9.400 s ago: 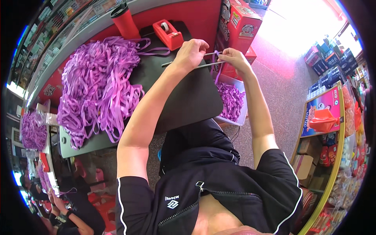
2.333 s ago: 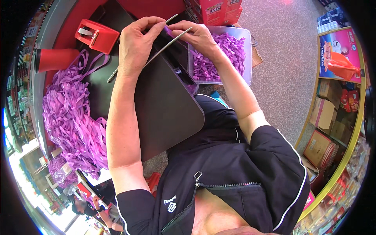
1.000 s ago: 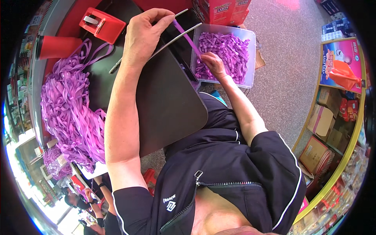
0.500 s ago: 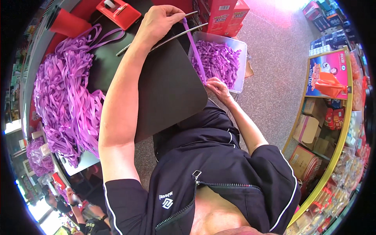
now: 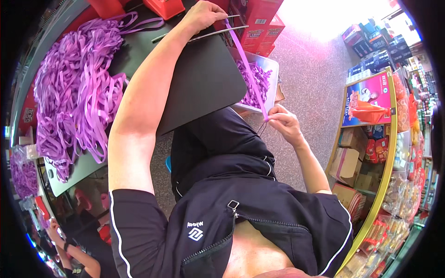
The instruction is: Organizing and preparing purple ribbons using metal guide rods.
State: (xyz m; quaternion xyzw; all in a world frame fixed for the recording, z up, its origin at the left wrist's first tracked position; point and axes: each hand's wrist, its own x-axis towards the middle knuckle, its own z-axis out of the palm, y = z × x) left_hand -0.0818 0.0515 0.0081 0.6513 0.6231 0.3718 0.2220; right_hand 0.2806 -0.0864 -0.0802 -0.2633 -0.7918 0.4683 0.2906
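A narrow purple ribbon [image 5: 251, 73] runs taut between my two hands. My left hand [image 5: 203, 16], at the far edge of the dark table, pinches its upper end beside two thin metal rods [image 5: 221, 31]. Lower and to the right, beyond the table's corner, my right hand [image 5: 284, 124] pinches the other end between thumb and fingers. A thin dark loop hangs by those fingertips; its kind is unclear. Behind the ribbon stands a clear plastic bin [image 5: 273, 76] holding many short purple ribbon pieces [image 5: 262, 83]. A large heap of long purple ribbons [image 5: 76, 88] lies on the left.
The dark tabletop [image 5: 199, 81] lies under my left forearm. A red device [image 5: 164, 6] and a red cup [image 5: 106, 6] stand at the far left. Red boxes [image 5: 255, 21] are stacked behind the bin. Goods shelves [image 5: 371, 157] line the right; another person's hand [image 5: 56, 231] shows lower left.
My right hand has moved down and to the right with the ribbon's end, so a longer stretch shows between my hands. My left hand keeps its pinch near the rods. The view has shifted.
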